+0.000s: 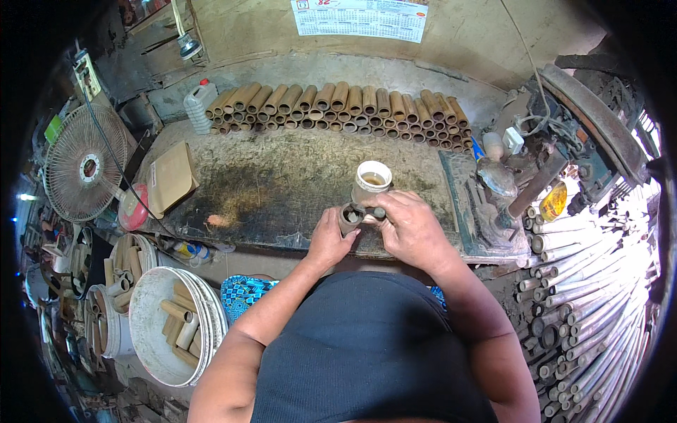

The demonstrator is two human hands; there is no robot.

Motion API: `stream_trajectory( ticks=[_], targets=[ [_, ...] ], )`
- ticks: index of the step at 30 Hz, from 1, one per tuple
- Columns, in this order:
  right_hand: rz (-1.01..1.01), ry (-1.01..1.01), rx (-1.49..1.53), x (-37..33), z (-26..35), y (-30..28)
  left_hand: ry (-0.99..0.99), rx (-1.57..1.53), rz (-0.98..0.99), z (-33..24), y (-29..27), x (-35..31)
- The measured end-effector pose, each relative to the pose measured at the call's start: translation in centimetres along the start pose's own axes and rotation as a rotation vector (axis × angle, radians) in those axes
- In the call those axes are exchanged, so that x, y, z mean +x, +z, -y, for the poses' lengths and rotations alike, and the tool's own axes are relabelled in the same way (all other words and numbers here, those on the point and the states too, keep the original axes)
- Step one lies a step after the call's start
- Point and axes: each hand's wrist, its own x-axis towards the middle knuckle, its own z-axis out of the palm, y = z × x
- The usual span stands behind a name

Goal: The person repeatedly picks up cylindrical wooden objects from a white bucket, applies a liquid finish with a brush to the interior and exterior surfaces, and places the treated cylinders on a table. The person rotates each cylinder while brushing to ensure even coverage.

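Observation:
My left hand (328, 238) is wrapped round a short bamboo tube (348, 224), its open end turned up toward me. Close beside it, my right hand (411, 229) is closed on a dark stick-like tool (379, 212). One end of that tool reaches the tube's rim; its exact kind cannot be made out. Just beyond both hands stands a white cup (373, 171) with brownish liquid in it. All this is over the near edge of the worn wooden table (268, 190).
Bamboo tubes (338, 106) lie stacked along the table's back beside a plastic jug (199, 106). A fan (88, 166) and brown envelope (171, 179) are left. Below stands a white bucket (151, 324) of tubes. Metal equipment (508, 204) and bamboo poles (592, 296) crowd the right.

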Motion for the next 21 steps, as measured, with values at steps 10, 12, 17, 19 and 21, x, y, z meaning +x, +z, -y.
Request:
stream_trajectory(
  ticks=[10, 12, 17, 19, 21],
  targets=[
    [-0.032, 0.02, 0.046, -1.2, 0.4, 1.6, -0.06, -0.041, -0.049, 0.3, -0.2, -0.1],
    [0.036, 0.063, 0.057, -1.7, -0.6, 1.8, -0.043, -0.049, -0.036, 0.2, 0.0, -0.3],
    [0.101, 0.093, 0.033, -1.7, -1.7, 4.7, 0.08, 0.053, -0.005, -0.2, 0.2, -0.7],
    [0.21, 0.245, -0.008, -1.3, -1.4, 4.7, 0.112, 0.036, -0.006, -0.2, 0.4, -0.8],
    [0.127, 0.15, 0.008, -1.3, -1.0, 3.2, 0.12, 0.023, -0.01, -0.2, 0.5, -0.5]
  ],
)
